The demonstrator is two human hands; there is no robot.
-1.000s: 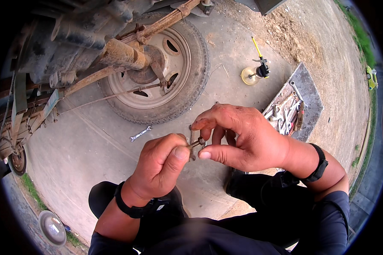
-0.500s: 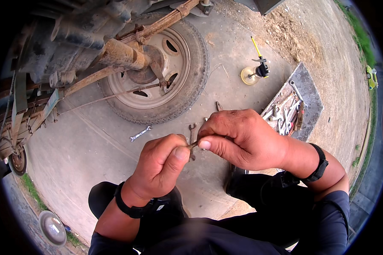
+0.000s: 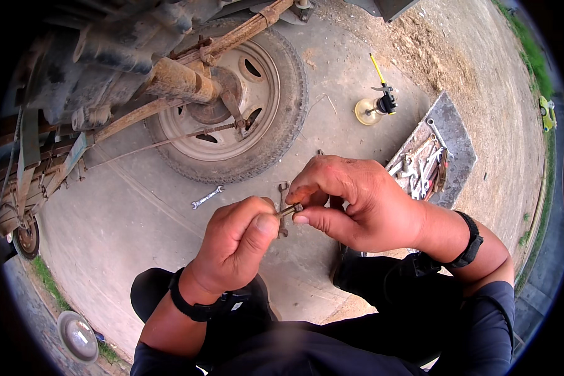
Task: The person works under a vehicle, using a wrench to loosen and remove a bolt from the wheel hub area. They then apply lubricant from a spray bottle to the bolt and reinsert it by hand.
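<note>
My left hand (image 3: 235, 241) is closed in a fist, pinching a small brass-coloured bolt (image 3: 287, 212) between thumb and curled forefinger. The bolt's shank sticks out to the right, with a darker nut-like end (image 3: 297, 207). My right hand (image 3: 363, 200) has its thumb and forefinger around that end, its other fingers curled behind. A rusty open-end wrench (image 3: 283, 188) lies on the ground below the hands, partly hidden by them. To the left on the concrete is a shiny double open-end wrench (image 3: 207, 197).
Beyond my hands a wheel (image 3: 288, 119) stands under a vehicle's rusty axle (image 3: 182, 80). An oil can (image 3: 368, 111) with a yellow spout stands right of the tyre. A metal tray (image 3: 460, 141) of wrenches lies at right. A round metal dish (image 3: 77, 337) is at lower left.
My right thumb and forefinger have opened slightly and shifted, baring the bolt's nut-like end, which they covered before. My left hand keeps its grip and place.
</note>
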